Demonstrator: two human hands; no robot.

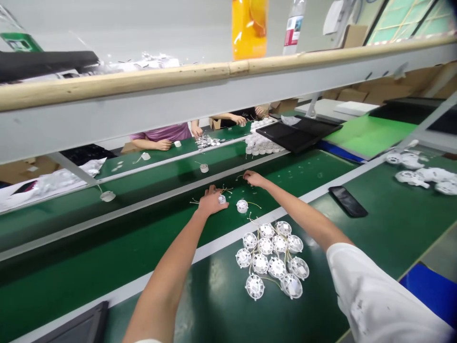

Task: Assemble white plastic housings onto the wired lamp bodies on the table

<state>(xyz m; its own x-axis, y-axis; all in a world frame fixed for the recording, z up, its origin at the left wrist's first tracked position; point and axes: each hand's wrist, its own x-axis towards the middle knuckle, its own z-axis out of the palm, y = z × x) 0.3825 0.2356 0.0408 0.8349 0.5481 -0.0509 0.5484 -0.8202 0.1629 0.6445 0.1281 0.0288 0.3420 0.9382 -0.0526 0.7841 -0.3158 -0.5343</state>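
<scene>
Both my arms reach forward over the green conveyor belt (150, 224). My left hand (211, 201) lies on the belt, fingers curled over a small white round part (222, 199) with thin wires. My right hand (253, 178) is farther out, fingertips pinched on a thin wire lying on the belt. Another white round part (242, 206) with a wire sits between my hands, untouched. Nearer me, several white round finned parts (273, 259) lie clustered on the green bench top.
A black phone (347, 201) lies to the right. More white housings (424, 174) sit at the far right. Black trays (300, 133) and white parts stand beyond the belt. Other people's hands (164, 144) work across the line. A shelf beam (214, 95) crosses overhead.
</scene>
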